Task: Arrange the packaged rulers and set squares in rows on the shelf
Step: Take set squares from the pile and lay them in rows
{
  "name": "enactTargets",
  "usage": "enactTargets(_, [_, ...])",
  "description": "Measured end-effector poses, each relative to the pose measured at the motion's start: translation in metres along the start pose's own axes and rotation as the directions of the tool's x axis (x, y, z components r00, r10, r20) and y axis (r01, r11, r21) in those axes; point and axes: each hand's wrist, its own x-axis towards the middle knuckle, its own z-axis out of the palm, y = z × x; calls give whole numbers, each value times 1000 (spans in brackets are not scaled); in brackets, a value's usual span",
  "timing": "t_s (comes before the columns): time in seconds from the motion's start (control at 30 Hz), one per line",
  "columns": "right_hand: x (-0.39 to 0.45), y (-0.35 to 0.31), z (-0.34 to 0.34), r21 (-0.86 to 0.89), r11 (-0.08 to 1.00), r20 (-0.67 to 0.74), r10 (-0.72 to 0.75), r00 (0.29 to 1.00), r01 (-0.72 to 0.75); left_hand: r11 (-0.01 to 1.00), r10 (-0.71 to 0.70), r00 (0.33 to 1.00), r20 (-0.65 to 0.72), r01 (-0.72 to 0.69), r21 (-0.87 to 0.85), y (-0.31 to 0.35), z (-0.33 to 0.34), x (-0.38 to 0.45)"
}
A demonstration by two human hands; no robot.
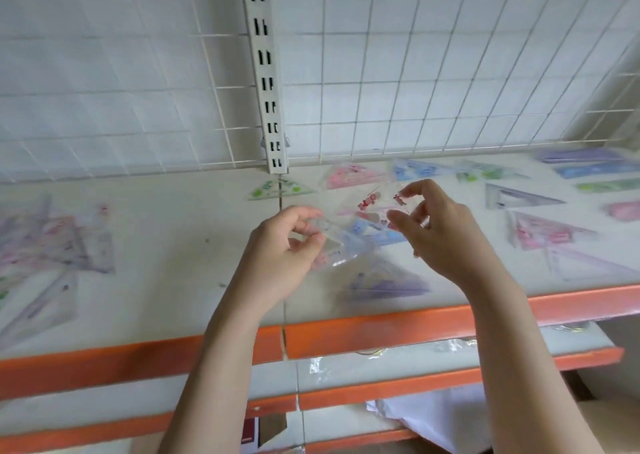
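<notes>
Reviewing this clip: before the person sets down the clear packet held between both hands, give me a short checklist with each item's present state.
1. Left hand grips the clear packet: ok.
2. Right hand pinches the packet's other end: ok.
3. Contents identified, ruler or set square: cannot tell, blurred.
4. Bare spot free on the shelf left of the hands: ok.
5. Row on the right already straight, as at the pink set square: not ok, angles vary.
</notes>
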Motion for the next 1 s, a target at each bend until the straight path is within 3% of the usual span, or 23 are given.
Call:
enactTargets(0.13, [4,28,-17,62,997,79,-40,996,35,998,-59,996,69,56,41,8,42,-5])
enactTargets(0.4, [5,54,-27,84,990,171,-123,978,110,983,-91,996,-22,94,159,10,71,-13])
enactTargets(0.5, [3,56,-26,57,990,157,-136,978,129,938,-43,999,-19,47,344,9,73,-13])
enactTargets(0.63, [-1,61,-28,-30,988,154,-146,977,152,801,66,998,-6,-50,597,11,71,-10])
enactTargets(1.0, [24,63,-51,-192,969,141,-132,981,158,770,75,997,16,-68,634,22,67,10])
